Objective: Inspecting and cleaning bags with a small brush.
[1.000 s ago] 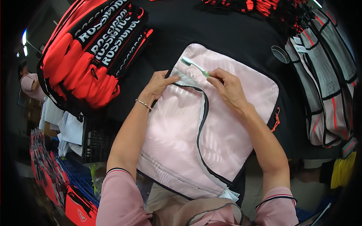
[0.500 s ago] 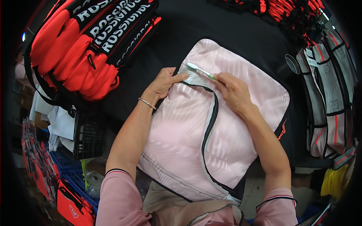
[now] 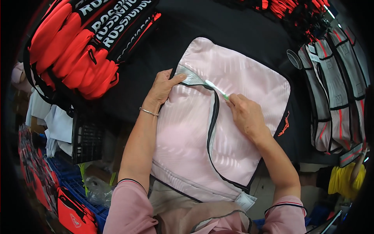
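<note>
A flat pale pink fabric bag (image 3: 179,128) with black-bound edges lies in front of me, its lower end reaching over my lap. My left hand (image 3: 160,89) grips its upper left edge, thumb on top beside a pale, shiny corner patch (image 3: 189,76). Between the fingers of my right hand (image 3: 247,116) is a white and green toothbrush (image 3: 215,88), its head pointing up and left, over the open flap. A black zip (image 3: 212,134) curves down the bag's middle. A white label (image 3: 245,201) sticks out at the lower right corner.
Red and black bags (image 3: 83,50) are piled at the upper left. Grey bags with red stripes (image 3: 337,89) stand at the right. A black crate (image 3: 86,140) and blue crates (image 3: 70,179) are at the left. An orange cord (image 3: 285,124) lies by the bag's right edge.
My right hand has drawn the toothbrush down and to the right, away from the pale corner patch. The left hand keeps its grip on the bag's edge.
</note>
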A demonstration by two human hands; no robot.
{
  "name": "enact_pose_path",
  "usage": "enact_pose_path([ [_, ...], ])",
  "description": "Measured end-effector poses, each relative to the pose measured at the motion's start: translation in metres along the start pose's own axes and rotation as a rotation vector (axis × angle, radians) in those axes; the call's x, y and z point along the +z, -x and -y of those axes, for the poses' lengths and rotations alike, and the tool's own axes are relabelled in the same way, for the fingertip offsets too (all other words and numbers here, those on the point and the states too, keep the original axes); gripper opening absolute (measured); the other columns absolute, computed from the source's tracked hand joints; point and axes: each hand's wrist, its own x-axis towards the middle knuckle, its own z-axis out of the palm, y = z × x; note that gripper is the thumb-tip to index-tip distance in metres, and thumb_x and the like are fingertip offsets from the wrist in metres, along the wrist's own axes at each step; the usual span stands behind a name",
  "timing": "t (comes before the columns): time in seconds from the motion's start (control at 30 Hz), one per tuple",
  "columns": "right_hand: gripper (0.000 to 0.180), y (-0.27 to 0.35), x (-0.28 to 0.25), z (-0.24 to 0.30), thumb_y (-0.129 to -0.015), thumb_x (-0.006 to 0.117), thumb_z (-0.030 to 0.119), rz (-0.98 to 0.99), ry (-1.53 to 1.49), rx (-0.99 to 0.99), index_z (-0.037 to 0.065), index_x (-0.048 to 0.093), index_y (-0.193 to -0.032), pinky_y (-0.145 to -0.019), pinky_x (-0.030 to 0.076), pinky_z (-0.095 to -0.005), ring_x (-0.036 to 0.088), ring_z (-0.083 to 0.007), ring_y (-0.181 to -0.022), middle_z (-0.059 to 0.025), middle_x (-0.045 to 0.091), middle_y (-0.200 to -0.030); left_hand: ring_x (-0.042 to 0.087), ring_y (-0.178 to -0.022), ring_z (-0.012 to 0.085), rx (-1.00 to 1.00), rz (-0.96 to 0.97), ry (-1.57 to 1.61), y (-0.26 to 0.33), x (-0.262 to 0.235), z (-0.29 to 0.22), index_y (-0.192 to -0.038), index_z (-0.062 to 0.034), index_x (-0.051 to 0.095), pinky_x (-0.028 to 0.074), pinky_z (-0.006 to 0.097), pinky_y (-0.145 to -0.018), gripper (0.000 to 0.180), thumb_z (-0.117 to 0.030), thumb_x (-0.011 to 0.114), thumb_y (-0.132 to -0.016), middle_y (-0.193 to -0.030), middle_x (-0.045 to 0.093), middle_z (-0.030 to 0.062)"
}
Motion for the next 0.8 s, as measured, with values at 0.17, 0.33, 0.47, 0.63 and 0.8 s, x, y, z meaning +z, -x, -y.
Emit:
enact_pose_path([
  [0.17,0.013,0.037,-0.005,0.020,-0.092,0.055,0.014,0.042,-0.049,0.097,0.002,0.055,-0.089,-0.064,0.049,-0.0481,0.062,-0.0408,-0.072,-0.0190,0.063,-0.083,0.064,-0.087,0.0125,0.128,-0.136,-0.083,0.020,0.007,0.009,-0.109,0.0029,0.064,0.050,0.024,-0.081,0.030,-0.011,0.072,-0.084,-0.099,0.069,0.0067],
  [0.33,0.009,0.038,0.000,0.023,-0.090,0.050,0.007,0.027,-0.054,0.093,-0.001,0.054,-0.090,-0.064,0.053,-0.0475,0.064,-0.0403,-0.070,-0.0206,0.063,-0.081,0.047,-0.126,0.0292,0.912,-0.363,-1.141,0.038,0.049,-0.019,-0.131,-0.0078,0.054,0.029,0.044,-0.110,0.060,-0.003,0.067,-0.073,-0.121,0.063,0.0118],
  [0.47,0.013,0.040,0.003,0.023,-0.093,0.054,0.013,0.004,-0.089,0.139,0.000,0.053,-0.089,-0.064,0.049,-0.0491,0.061,-0.0421,-0.071,-0.0209,0.061,-0.077,0.052,-0.123,0.0257,0.747,-0.091,-1.276,0.047,0.078,-0.021,-0.123,-0.0210,0.063,0.012,0.054,-0.112,0.053,-0.008,0.066,-0.072,-0.096,0.070,-0.0022],
  [0.63,0.012,0.041,0.004,0.024,-0.093,0.053,0.013,0.020,-0.064,0.148,0.001,0.053,-0.091,-0.061,0.050,-0.0492,0.062,-0.0409,-0.070,-0.0202,0.061,-0.077,0.059,-0.103,0.0205,0.766,0.015,-1.309,0.045,0.061,-0.012,-0.077,-0.0156,0.069,0.017,0.052,-0.110,0.016,-0.004,0.063,-0.068,-0.079,0.064,-0.0018],
  [0.8,0.011,0.028,-0.005,0.035,-0.085,0.053,0.005,0.032,0.037,0.105,-0.003,0.055,-0.093,-0.061,0.055,-0.0425,0.068,-0.0345,-0.072,-0.0207,0.064,-0.084,0.059,-0.083,0.0179,0.753,0.021,-1.195,0.040,0.060,-0.010,-0.061,-0.0120,0.061,0.022,0.051,-0.109,0.012,0.000,0.061,-0.065,-0.071,0.057,-0.0012],
])
